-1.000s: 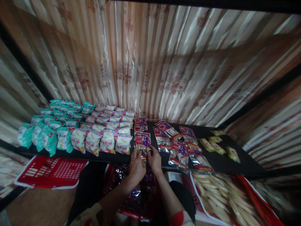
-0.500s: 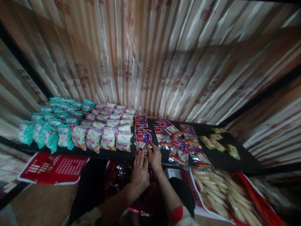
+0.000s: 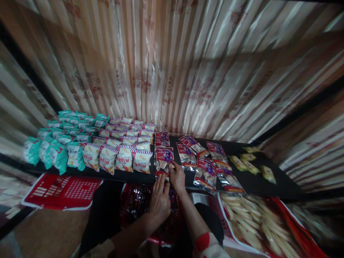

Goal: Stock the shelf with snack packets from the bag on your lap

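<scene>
Head view: both hands at one red packet, which lies face up near the front edge of a black shelf (image 3: 259, 187), printed side showing. Left hand (image 3: 159, 202): palm down, fingers extended and held close together, their tips at the lower end of the red packet (image 3: 163, 157). Right hand (image 3: 177, 178): fingers bent at the packet's lower right edge; cannot tell whether they pinch it or only press. The two hands are near each other, the right one slightly further forward. Directly behind the handled packet, further red packets (image 3: 162, 142) lie in a narrow column running back toward the striped, creased backdrop (image 3: 172, 68). To the left of this column: cream bags with striped tops (image 3: 142, 163), set in rows, the front ones upright. Left again: teal bags (image 3: 58, 156), also several rows deep. To the right of the hands: loose red packets (image 3: 205, 174) at various angles, some overlapping. Further right: small yellow packs (image 3: 268, 174), scattered. Below shelf level: a red basket (image 3: 159, 240) between the person's legs, dark shiny contents hard to make out; a red perforated panel (image 3: 79, 191) at left; long pale packs (image 3: 242, 219) heaped in a red-sided container (image 3: 299, 229) at right.
</scene>
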Motion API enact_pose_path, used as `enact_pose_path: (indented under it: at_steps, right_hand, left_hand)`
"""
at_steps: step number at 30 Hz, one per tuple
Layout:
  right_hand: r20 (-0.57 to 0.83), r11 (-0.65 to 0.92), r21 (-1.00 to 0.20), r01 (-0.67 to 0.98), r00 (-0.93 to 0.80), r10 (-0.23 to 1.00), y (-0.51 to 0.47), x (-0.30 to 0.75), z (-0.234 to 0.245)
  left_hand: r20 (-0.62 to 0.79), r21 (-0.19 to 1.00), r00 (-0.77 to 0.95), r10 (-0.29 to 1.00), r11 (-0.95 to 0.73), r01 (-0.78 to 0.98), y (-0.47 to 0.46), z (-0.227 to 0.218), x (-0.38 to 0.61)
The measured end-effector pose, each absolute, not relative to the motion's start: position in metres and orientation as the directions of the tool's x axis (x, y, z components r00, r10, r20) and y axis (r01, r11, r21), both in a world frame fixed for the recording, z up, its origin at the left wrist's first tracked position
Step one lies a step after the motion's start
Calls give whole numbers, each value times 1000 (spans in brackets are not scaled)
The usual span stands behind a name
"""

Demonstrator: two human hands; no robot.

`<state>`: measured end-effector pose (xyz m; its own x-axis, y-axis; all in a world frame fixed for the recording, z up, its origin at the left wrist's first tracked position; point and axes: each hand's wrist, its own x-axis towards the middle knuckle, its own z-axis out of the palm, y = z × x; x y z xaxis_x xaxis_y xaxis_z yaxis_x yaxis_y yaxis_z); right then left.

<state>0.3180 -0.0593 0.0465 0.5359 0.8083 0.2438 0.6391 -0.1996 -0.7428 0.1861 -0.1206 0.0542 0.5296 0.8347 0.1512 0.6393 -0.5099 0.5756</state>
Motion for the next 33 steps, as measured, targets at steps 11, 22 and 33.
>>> enact_pose_path:
  at_steps: [11,22,33]
  right_hand:
    - [265,-181,-721,669,507,820,-54,325,46]
    - [249,-172,-706,687,467,848,-36,328,53]
    - [242,-199,-676,709,469,850,1,338,61]
  left_hand:
    - [301,514,450,841,-541,666,-90,62,194]
    - [207,506,388,898,-438,743,-56,77,214]
    - [89,521,278,956,-283,805,-17,90,239]
